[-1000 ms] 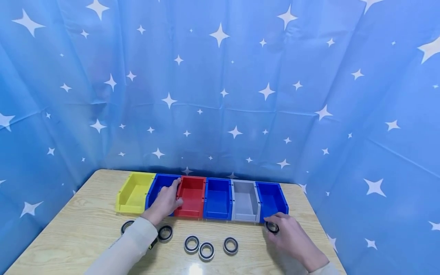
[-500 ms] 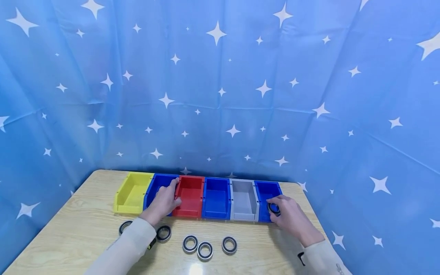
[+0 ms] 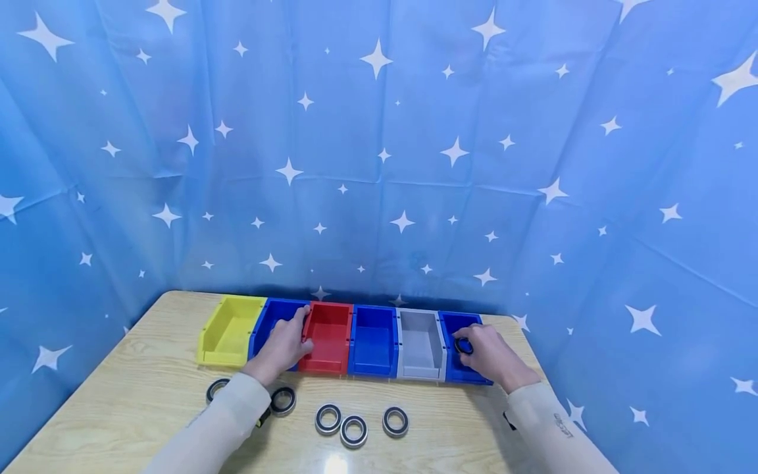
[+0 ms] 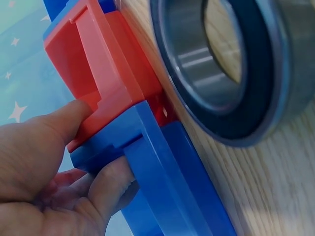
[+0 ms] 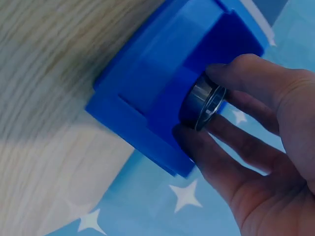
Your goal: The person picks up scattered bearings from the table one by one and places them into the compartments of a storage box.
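Note:
My right hand (image 3: 494, 355) pinches a ball bearing (image 5: 201, 101) between thumb and fingertips. It holds the bearing over the inside of the rightmost blue bin (image 5: 118, 93), tilted on edge in the right wrist view. At the left, my left hand (image 3: 283, 343) grips the adjoining side walls of the red bin (image 3: 327, 366) and the left blue bin (image 4: 162, 162). Its thumb lies on the red side, and its fingers curl into the blue one. A loose bearing (image 4: 268, 73) looms large in the left wrist view.
A yellow bin (image 3: 225, 359), a middle blue bin (image 3: 373, 365) and a grey bin (image 3: 422, 374) complete the row. Several bearings lie on the wooden table (image 3: 118, 408), among them one right of centre (image 3: 386, 425). A starry blue curtain (image 3: 355, 131) hangs behind.
My right hand has carried the bearing up from in front of the rightmost blue bin, over its front lip and further back inside. The left hand has stayed in place.

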`<move>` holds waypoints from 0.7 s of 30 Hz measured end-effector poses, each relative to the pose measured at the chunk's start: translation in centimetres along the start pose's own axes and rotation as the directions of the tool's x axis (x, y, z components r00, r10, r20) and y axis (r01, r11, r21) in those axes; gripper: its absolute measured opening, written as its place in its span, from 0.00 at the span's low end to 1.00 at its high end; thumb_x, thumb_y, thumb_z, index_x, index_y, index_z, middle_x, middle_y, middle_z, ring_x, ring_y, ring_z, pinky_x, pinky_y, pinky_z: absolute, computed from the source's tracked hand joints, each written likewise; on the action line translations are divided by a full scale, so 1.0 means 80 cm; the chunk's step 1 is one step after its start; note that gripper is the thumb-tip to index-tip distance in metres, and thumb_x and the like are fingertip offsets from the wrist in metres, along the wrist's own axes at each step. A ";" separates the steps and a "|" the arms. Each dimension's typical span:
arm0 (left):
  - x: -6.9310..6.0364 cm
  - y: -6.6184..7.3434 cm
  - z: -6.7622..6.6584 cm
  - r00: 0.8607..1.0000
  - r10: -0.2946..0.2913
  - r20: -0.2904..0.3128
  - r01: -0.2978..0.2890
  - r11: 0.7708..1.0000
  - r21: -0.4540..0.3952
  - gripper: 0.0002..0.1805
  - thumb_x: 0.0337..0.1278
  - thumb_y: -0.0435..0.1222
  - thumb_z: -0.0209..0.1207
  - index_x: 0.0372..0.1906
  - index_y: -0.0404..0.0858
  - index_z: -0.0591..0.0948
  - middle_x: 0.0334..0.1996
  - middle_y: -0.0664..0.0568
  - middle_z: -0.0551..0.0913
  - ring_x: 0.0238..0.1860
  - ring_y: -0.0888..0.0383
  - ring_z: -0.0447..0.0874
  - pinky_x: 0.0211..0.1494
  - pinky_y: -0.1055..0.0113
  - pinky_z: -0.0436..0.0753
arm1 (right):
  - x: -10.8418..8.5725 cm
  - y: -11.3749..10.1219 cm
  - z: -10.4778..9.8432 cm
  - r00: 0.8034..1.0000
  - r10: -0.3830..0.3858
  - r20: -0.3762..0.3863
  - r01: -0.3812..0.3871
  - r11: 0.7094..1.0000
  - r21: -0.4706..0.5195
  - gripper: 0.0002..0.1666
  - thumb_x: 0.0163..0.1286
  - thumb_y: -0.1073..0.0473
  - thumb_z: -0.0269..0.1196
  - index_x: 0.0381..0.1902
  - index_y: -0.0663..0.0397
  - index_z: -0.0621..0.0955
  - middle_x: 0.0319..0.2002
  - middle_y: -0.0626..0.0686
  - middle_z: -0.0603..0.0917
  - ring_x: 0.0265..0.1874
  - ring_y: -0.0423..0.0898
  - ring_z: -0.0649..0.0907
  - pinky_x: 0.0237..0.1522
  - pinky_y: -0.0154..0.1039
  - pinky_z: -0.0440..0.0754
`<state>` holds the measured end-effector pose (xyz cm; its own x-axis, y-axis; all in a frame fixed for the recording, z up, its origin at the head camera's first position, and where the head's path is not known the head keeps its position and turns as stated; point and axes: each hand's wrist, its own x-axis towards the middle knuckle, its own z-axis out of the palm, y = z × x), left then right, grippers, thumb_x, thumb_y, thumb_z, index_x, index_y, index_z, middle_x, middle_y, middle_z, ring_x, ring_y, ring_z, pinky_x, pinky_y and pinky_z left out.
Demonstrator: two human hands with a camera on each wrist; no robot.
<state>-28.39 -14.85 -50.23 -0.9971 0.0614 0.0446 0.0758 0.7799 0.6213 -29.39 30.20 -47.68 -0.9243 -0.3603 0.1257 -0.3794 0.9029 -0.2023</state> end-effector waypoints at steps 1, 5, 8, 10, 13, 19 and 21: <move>-0.001 -0.001 0.001 1.000 -0.002 -0.002 0.002 1.000 0.000 0.49 0.74 0.28 0.75 0.91 0.32 0.62 0.65 0.31 0.90 0.57 0.37 0.96 0.57 0.45 0.99 | 0.003 0.001 0.003 1.000 0.005 0.012 -0.005 1.000 0.002 0.23 0.69 0.67 0.83 0.61 0.65 0.93 0.58 0.66 0.95 0.58 0.62 0.94 0.61 0.60 0.96; 0.000 -0.003 0.001 1.000 -0.009 -0.005 0.009 1.000 -0.002 0.49 0.74 0.28 0.74 0.92 0.32 0.62 0.64 0.32 0.91 0.52 0.42 0.97 0.56 0.46 1.00 | 0.014 0.003 0.013 0.999 0.001 0.039 -0.001 1.000 0.018 0.23 0.69 0.68 0.83 0.61 0.67 0.93 0.59 0.66 0.95 0.62 0.66 0.93 0.65 0.63 0.95; 0.004 -0.001 0.000 1.000 -0.006 -0.014 0.006 1.000 0.002 0.49 0.74 0.28 0.74 0.92 0.32 0.62 0.63 0.32 0.92 0.50 0.44 0.97 0.56 0.47 1.00 | 0.022 0.006 0.015 0.999 -0.008 0.048 0.006 0.999 0.035 0.23 0.69 0.69 0.83 0.60 0.69 0.93 0.59 0.67 0.95 0.63 0.67 0.94 0.65 0.64 0.95; 0.005 0.001 0.001 1.000 -0.006 -0.017 0.006 1.000 0.003 0.48 0.74 0.29 0.74 0.92 0.32 0.62 0.62 0.32 0.92 0.50 0.44 0.97 0.56 0.46 1.00 | 0.027 0.009 0.017 0.998 0.001 0.059 -0.003 0.999 0.040 0.22 0.69 0.69 0.83 0.59 0.70 0.93 0.58 0.67 0.96 0.61 0.65 0.95 0.64 0.63 0.95; 0.004 0.003 0.003 1.000 -0.020 -0.012 0.020 1.000 0.002 0.49 0.75 0.29 0.74 0.92 0.33 0.62 0.62 0.33 0.92 0.49 0.45 0.97 0.57 0.47 1.00 | 0.031 0.011 0.019 0.997 0.019 0.076 -0.022 0.999 0.041 0.20 0.68 0.70 0.83 0.57 0.69 0.93 0.56 0.67 0.97 0.56 0.59 0.96 0.62 0.62 0.96; -0.003 0.007 0.006 0.999 -0.033 -0.016 0.033 0.999 0.008 0.49 0.74 0.29 0.75 0.92 0.34 0.63 0.61 0.34 0.93 0.53 0.43 0.97 0.58 0.46 0.99 | 0.034 0.016 0.026 0.997 0.025 0.075 -0.028 0.999 0.033 0.19 0.67 0.70 0.84 0.55 0.69 0.94 0.53 0.66 0.97 0.51 0.54 0.96 0.60 0.60 0.97; -0.004 0.009 0.007 0.999 -0.027 -0.017 0.027 1.000 0.009 0.48 0.74 0.29 0.75 0.92 0.34 0.63 0.61 0.34 0.93 0.53 0.43 0.97 0.58 0.46 0.99 | 0.034 0.018 0.027 0.997 0.023 0.080 -0.025 0.999 0.021 0.18 0.68 0.71 0.83 0.54 0.68 0.94 0.52 0.66 0.97 0.50 0.54 0.96 0.60 0.61 0.97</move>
<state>-27.98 -13.94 -50.23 -0.9987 0.0298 0.0418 0.0492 0.7870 0.6150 -32.51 30.05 -49.70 -0.9331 -0.3572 0.0429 -0.3573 0.9063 -0.2255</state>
